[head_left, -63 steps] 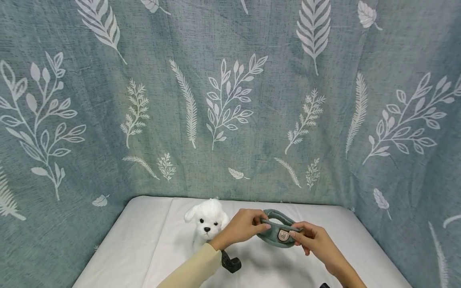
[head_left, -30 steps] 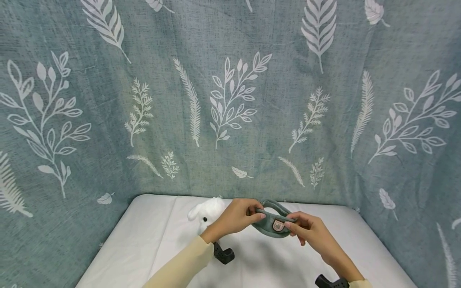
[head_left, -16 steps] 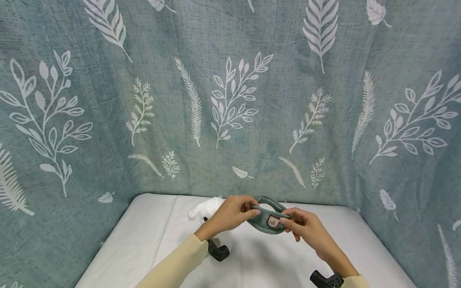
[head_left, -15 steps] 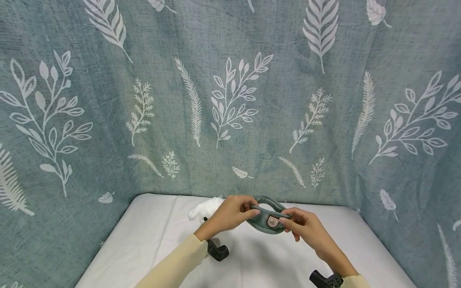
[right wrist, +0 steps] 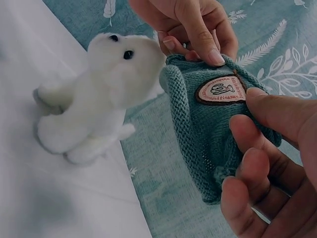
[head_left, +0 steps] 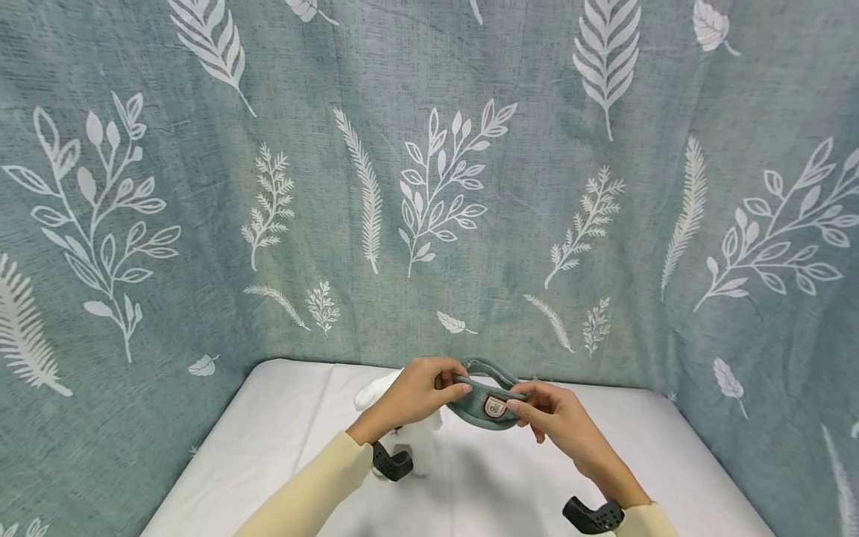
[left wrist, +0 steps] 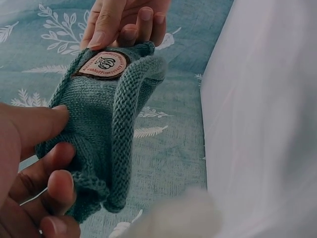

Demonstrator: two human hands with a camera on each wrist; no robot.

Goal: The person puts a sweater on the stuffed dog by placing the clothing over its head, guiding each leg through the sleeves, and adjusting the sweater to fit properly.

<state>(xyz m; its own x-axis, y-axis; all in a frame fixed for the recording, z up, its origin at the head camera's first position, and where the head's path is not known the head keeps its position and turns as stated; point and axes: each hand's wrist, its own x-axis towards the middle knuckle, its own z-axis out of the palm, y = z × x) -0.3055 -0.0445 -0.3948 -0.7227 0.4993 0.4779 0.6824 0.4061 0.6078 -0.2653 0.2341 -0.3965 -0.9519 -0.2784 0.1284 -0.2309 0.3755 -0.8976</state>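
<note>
A small teal knitted garment (head_left: 479, 403) with rolled edges and a pinkish patch (right wrist: 223, 89) hangs stretched between both hands above the white surface. My left hand (head_left: 419, 391) pinches one end of its edge; my right hand (head_left: 560, 421) pinches the other, thumb beside the patch. The garment's opening gapes upward in the head view. A white plush dog (right wrist: 106, 84) sits upright just behind my left hand, its face mostly covered by that hand in the head view. In the right wrist view its head appears close to the knit; whether they touch, I cannot tell.
The white-covered table (head_left: 537, 462) ends at a blue-green leaf-patterned curtain (head_left: 429, 186) at the back and sides. A black strap device (head_left: 392, 461) sits on the left wrist, another (head_left: 593, 514) on the right.
Both hands have moved left and slightly up in the head view, carrying the knitted garment. The left hand now hides the plush dog's face, which showed fully at first. Both grips stay.
</note>
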